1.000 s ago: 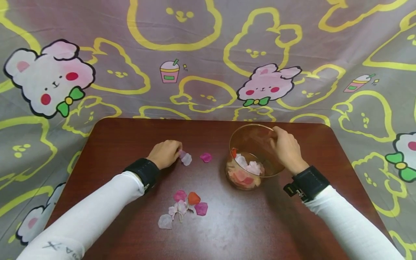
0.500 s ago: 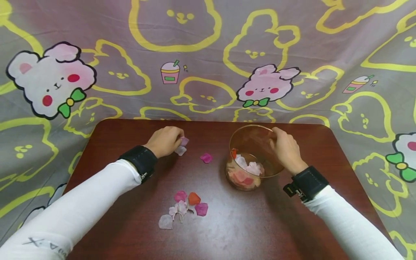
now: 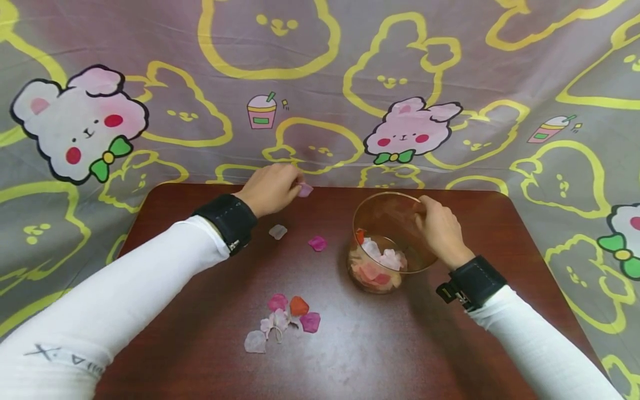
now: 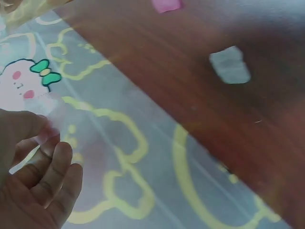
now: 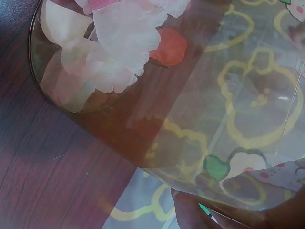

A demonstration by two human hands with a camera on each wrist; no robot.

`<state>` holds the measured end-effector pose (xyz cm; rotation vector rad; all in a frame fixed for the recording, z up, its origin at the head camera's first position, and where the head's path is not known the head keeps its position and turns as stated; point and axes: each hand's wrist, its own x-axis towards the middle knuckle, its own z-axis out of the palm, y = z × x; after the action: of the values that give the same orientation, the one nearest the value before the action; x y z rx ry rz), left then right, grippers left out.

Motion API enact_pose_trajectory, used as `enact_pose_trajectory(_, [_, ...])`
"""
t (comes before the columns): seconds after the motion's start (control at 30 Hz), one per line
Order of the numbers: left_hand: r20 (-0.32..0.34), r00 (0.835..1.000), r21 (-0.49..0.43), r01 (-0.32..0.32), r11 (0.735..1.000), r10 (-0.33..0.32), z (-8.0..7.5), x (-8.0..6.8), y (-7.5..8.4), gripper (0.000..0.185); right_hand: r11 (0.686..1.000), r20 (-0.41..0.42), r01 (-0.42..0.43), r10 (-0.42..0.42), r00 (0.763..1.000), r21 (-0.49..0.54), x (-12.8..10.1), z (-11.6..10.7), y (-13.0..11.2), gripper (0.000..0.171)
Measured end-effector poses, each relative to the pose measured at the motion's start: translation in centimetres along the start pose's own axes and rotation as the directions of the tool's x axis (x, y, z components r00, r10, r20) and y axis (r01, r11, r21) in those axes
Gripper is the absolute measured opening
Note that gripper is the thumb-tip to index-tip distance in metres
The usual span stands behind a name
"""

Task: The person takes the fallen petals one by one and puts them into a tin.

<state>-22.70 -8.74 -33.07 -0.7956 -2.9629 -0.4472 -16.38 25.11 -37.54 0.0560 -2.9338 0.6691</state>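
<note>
Brown table [image 3: 350, 355], cartoon cloth behind. L hand [image 3: 270, 189] raised over far edge, fingertips pinching pink petal [image 3: 305, 190]. R hand [image 3: 440, 230] grips rim of tilted glass bowl [image 3: 385, 222]. Advice: keep pinch light, carry petal over bowl mouth before letting go; R holds tilt steady.

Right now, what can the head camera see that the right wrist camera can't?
Only the head view shows the left hand pinching a pink petal, the loose petals on the table, and the bunny on the cloth. Only the right wrist view shows close up the white petals and a red one through the glass. Both show the bowl and the right hand gripping its rim.
</note>
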Motion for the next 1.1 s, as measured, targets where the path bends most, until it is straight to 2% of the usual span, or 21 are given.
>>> enact_pose_trajectory(0.27, [-0.024, 0.997, 0.001, -0.075, 0.997, 0.075, -1.3, 1.9, 3.5, 0.014, 1.0, -0.001, 0.008, -0.008, 1.0, 0.005, -0.1, -0.2, 0.3, 0.017])
enact_pose_trajectory(0.53, [-0.012, 0.978, 0.022, -0.209, 0.978, 0.209, -0.2, 2.6, 8.1, 0.013, 1.0, -0.005, 0.001, -0.001, 1.0, 0.001, 0.0, -0.1, 0.5, 0.017])
enact_pose_trajectory(0.7, [-0.004, 0.955, 0.04, -0.296, 0.954, 0.297, 1.1, 2.9, 11.0, 0.015, 1.0, -0.011, -0.006, 0.006, 1.0, 0.002, -0.1, -0.1, 0.6, 0.018])
enact_pose_trajectory(0.83, [0.038, 0.934, 0.018, -0.356, 0.934, 0.355, 2.0, 3.0, 13.0, 0.016, 1.0, -0.016, -0.012, 0.012, 1.0, 0.014, -0.1, -0.1, 0.5, 0.014])
enact_pose_trajectory(1.0, [0.078, 0.902, 0.033, -0.427, 0.904, 0.424, 3.3, 2.7, 14.2, 0.015, 1.0, -0.019, -0.006, 0.006, 1.0, 0.018, 0.1, 0.0, 0.3, 0.01])
enact_pose_trajectory(1.1, [0.097, 0.894, 0.054, -0.443, 0.895, 0.437, 4.1, 2.5, 14.4, 0.015, 1.0, -0.025, 0.0, 0.001, 1.0, 0.01, 0.1, 0.0, 0.3, 0.007])
